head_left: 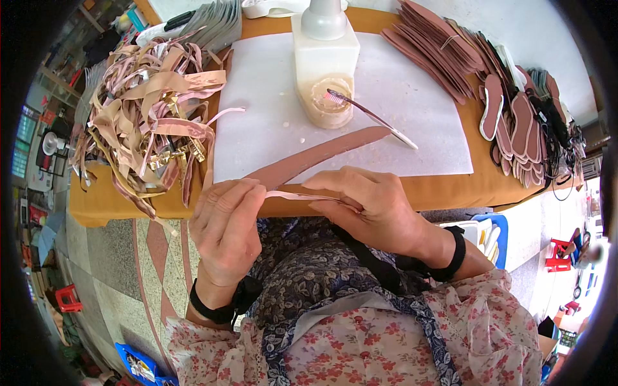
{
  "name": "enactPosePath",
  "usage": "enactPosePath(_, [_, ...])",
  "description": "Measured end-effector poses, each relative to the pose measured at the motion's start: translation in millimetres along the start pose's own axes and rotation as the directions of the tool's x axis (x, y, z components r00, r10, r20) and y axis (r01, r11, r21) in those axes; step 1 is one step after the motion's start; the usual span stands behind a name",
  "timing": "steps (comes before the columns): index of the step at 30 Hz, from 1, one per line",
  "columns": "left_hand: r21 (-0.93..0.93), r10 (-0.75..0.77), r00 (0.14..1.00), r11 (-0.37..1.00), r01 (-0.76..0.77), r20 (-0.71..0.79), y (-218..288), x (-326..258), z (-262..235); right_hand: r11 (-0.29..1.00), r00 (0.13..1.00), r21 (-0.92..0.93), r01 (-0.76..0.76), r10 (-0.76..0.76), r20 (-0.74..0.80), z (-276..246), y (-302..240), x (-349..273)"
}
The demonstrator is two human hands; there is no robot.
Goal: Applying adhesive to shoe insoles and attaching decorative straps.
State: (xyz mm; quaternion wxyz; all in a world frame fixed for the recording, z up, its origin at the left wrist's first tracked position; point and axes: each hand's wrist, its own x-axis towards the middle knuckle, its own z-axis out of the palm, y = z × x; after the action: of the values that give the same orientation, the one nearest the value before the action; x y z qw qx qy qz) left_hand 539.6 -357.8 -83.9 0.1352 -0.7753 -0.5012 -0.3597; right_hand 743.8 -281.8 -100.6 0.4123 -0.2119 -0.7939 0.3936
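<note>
Just over the table's front edge, my left hand (226,222) is closed with its fingertips on one end of a narrow pale pink strip (283,195). My right hand (373,206) pinches the strip's other end between thumb and fingers. A long brownish-pink flat piece (322,156) stretches from behind my left fingers across the white sheet (425,154); whether that hand grips it too is hidden. Beyond it stands a white plastic container (325,55) with a glue-crusted round opening. A toothbrush (380,121) leans from this opening onto the sheet.
A tangled heap of fabric strips (158,109) covers the left of the orange-covered table (103,199). Grey flat pieces (215,26) lie behind it. Stacked brown insoles (438,45) are at the back right, with white-edged insoles (523,125) and black cords (557,138) beside them.
</note>
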Motion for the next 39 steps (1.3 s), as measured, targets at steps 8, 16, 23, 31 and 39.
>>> enactPosePath(8, [-0.067, -0.103, 0.993, 0.992, 0.107, 0.055, 5.3, 3.9, -3.1, 0.994, 0.996, -0.086, -0.065, 0.070, 0.049, -8.8, -5.6, 3.9])
enactPosePath(16, [-0.180, -0.354, 0.922, 0.908, 0.379, 0.156, 12.4, 13.2, -11.4, 0.994, 0.995, -0.063, -0.092, 0.094, 0.029, -8.4, -3.9, 4.3])
enactPosePath(23, [-0.180, -0.558, 0.765, 0.757, 0.628, 0.320, 5.0, 17.8, -16.6, 0.981, 0.996, -0.181, -0.069, 0.079, 0.049, -14.0, 1.7, 2.0])
enactPosePath(31, [-0.349, -0.588, 0.545, 0.422, 0.837, 0.598, -37.4, -4.4, -12.5, 0.927, 0.935, -0.125, -0.353, 0.354, -0.013, -40.6, 18.6, -2.0])
enactPosePath(39, [-0.376, -0.520, 0.424, 0.201, 0.905, 0.742, -48.0, -17.3, 2.5, 0.817, 0.838, -0.261, -0.514, 0.544, 0.052, -75.1, 57.2, 3.4])
